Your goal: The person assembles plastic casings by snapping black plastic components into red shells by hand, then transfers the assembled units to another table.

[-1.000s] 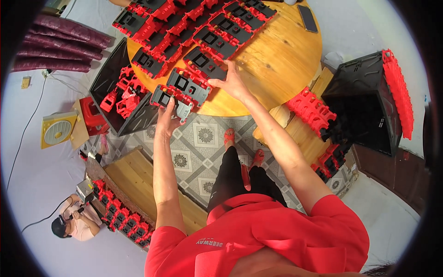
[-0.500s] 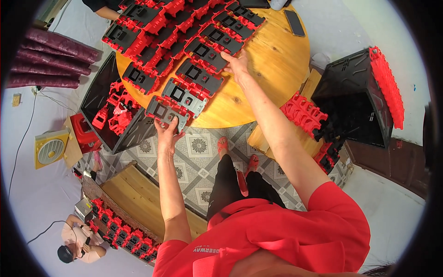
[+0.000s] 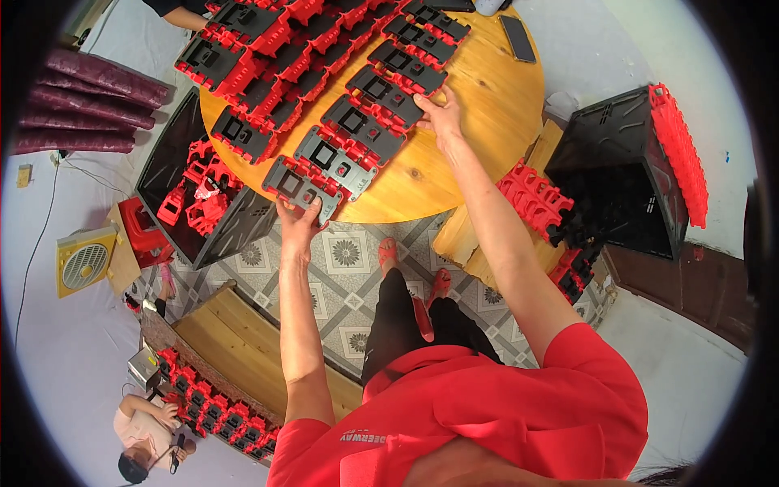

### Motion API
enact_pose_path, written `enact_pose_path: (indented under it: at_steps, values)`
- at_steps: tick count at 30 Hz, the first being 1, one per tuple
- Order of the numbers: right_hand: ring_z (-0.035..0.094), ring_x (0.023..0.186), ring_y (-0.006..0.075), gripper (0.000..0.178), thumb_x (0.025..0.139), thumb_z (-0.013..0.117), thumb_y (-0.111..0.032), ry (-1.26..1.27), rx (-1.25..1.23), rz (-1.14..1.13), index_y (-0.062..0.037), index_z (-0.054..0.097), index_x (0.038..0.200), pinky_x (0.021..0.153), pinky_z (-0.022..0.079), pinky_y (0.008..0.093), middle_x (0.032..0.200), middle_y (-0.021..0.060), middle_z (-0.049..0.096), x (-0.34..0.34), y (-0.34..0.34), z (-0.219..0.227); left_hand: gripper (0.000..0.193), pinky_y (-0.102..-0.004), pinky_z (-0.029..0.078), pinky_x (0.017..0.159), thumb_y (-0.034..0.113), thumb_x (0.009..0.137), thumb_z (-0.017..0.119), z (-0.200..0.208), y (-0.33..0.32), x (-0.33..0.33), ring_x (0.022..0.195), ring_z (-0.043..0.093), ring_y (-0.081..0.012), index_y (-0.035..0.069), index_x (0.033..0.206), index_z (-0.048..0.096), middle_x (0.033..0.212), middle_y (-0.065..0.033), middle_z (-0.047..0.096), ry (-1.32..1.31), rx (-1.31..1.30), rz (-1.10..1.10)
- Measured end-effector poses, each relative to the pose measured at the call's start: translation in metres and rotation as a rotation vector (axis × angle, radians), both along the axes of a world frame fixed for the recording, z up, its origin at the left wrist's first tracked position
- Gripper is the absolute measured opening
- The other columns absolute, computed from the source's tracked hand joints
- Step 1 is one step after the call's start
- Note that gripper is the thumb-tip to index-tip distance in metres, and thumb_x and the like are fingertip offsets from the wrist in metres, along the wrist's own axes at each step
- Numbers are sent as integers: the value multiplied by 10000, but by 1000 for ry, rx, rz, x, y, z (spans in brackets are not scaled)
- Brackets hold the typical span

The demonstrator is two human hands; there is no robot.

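Observation:
A slanting row of black-topped red plastic housings (image 3: 363, 130) lies on the round wooden table (image 3: 471, 150), parts butted end to end. My left hand (image 3: 299, 230) grips the nearest end housing (image 3: 296, 189), thumb on its black top and fingers underneath, at the table's front edge. Beside it lies another housing (image 3: 335, 161) with a shiny grey-black top. My right hand (image 3: 441, 118) clasps the row's right side farther up, thumb over a black housing (image 3: 384, 95); its other fingers are partly hidden. More red-and-black housings (image 3: 268, 69) sit in stacked rows to the left.
A phone (image 3: 518, 39) lies at the table's far right. Black crates (image 3: 231, 227) flank the table, the left one holding red parts (image 3: 199, 187). Wooden benches (image 3: 235, 329) stand nearby. Another person's arm (image 3: 185, 16) reaches in at top left; a co-worker (image 3: 146, 430) sits lower left.
The held row has shifted right and slightly away, its end parts pressed closer together. Both my hands have moved right with it. The co-worker at lower left has shifted posture.

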State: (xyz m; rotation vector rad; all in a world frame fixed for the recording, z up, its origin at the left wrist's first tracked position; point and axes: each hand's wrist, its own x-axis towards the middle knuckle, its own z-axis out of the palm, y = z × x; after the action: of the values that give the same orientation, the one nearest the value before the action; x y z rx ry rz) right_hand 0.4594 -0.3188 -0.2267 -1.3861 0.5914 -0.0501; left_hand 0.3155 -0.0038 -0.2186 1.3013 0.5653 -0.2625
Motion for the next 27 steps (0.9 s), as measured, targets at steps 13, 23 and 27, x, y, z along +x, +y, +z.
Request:
enact_pose_path:
  at_steps: [13, 23, 27]
  values:
    - [657, 941, 249, 825, 850, 730, -164, 59, 275, 289, -25, 195, 1462, 812, 573, 376, 1136, 175, 617, -98, 78, 7, 951, -409, 563, 731, 137, 827, 756, 2, -5, -2, 1133, 567, -285, 158, 1467, 53, 1314, -179, 498, 14, -18, 14]
    - [655, 912, 228, 1116, 710, 742, 100, -37, 188, 261, -53, -20, 1511, 799, 567, 352, 1015, 159, 618, -96, 104, 4, 894, -384, 553, 709, 159, 814, 776, 10, 1, 10, 1011, 597, -207, 169, 1470, 168, 1243, -110, 546, -10, 162, 44]
    - [655, 902, 234, 1098, 711, 737, 104, -68, 251, 188, -52, 4, 1513, 791, 566, 349, 1032, 164, 609, -89, 99, 0, 873, -383, 540, 752, 186, 847, 745, 6, 1, 20, 1032, 585, -193, 167, 1484, 148, 1250, -88, 543, -48, 125, -66]
